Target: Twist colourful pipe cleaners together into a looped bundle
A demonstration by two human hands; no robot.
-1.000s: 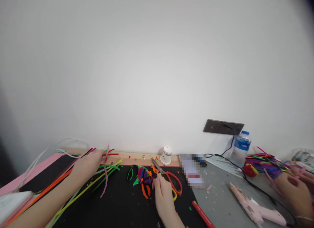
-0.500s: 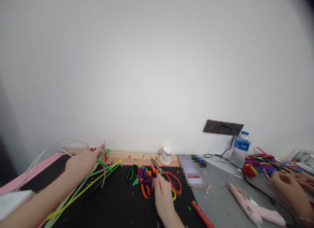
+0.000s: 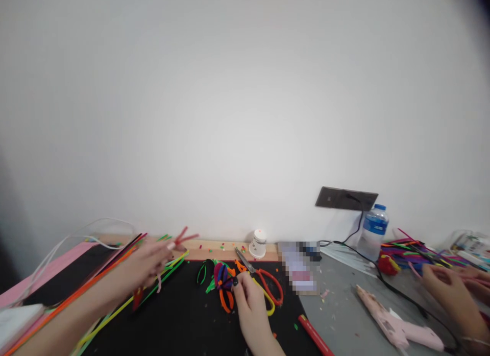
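Note:
My left hand, slightly blurred, is closed round red pipe cleaners, whose ends stick out past my fingertips. Beneath it lie long yellow and green pipe cleaners. My right hand is pinched at the right edge of a small looped pipe cleaner figure in purple, blue and orange. The exact grip there is partly hidden by the fingers. Right behind that hand are orange-handled scissors, with a yellow handle beside them.
A white paper cup stands by the wall. A red tube, a pink glue gun with its cord, and a water bottle are to the right. Another person's hands work at far right by more pipe cleaners.
My left hand has lifted from the pile and come right, bringing red pipe cleaners with it. My right hand has shifted slightly left and down, beside the looped figure.

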